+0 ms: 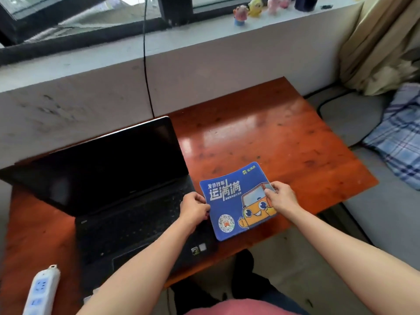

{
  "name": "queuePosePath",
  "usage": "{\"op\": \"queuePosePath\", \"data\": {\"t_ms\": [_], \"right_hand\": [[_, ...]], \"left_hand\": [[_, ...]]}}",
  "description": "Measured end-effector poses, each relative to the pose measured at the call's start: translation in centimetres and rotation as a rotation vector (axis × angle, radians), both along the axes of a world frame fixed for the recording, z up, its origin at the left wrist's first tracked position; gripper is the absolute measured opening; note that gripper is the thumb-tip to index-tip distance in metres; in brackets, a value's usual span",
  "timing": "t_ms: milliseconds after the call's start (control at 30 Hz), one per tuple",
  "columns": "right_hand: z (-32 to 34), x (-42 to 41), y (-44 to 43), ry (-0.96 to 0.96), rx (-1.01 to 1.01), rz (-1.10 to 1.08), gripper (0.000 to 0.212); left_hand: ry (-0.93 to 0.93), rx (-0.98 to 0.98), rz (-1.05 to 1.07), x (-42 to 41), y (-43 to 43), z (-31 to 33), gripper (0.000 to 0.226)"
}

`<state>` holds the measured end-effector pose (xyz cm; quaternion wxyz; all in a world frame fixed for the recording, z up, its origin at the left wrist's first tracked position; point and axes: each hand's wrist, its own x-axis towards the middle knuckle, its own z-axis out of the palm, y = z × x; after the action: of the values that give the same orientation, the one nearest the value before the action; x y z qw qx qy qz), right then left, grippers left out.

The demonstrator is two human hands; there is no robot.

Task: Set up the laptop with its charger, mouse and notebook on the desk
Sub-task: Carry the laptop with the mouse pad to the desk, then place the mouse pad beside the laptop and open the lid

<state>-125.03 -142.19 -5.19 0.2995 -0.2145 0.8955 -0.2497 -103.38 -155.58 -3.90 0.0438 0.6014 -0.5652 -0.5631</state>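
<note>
A black laptop [118,185] stands open on the red-brown wooden desk [261,137], its screen dark. Just right of its keyboard is a blue mouse pad [234,201] printed with white characters and an orange cartoon truck. My left hand [195,206] pinches the pad's left edge. My right hand [280,196] pinches its right edge. The pad lies low over the desk near the front edge; whether it rests flat I cannot tell. No mouse, charger or notebook shows.
A white power strip [43,289] lies at the desk's front left corner. A black cable [146,76] hangs down the wall behind the laptop. Small toy figures [241,14] stand on the window sill. A bed with a plaid cloth [400,137] is to the right.
</note>
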Motion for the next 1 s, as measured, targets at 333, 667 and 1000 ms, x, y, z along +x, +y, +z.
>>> {"op": "queuePosePath", "data": {"t_ms": [333, 667, 1000], "right_hand": [[-3.2, -5.3, 3.6, 0.16, 0.217, 0.19, 0.031], [-4.2, -2.2, 1.3, 0.246, 0.37, 0.617, 0.077], [-1.9, 4.3, -1.8, 0.303, 0.172, 0.85, 0.059]], "left_hand": [[-0.272, -0.324, -0.303, -2.6, 4.6, -2.3, 0.028], [-0.654, -0.528, -0.57, 5.7, 7.7, -4.4, 0.053], [-0.655, -0.589, -0.4, 11.3, 5.9, -3.1, 0.048]]}}
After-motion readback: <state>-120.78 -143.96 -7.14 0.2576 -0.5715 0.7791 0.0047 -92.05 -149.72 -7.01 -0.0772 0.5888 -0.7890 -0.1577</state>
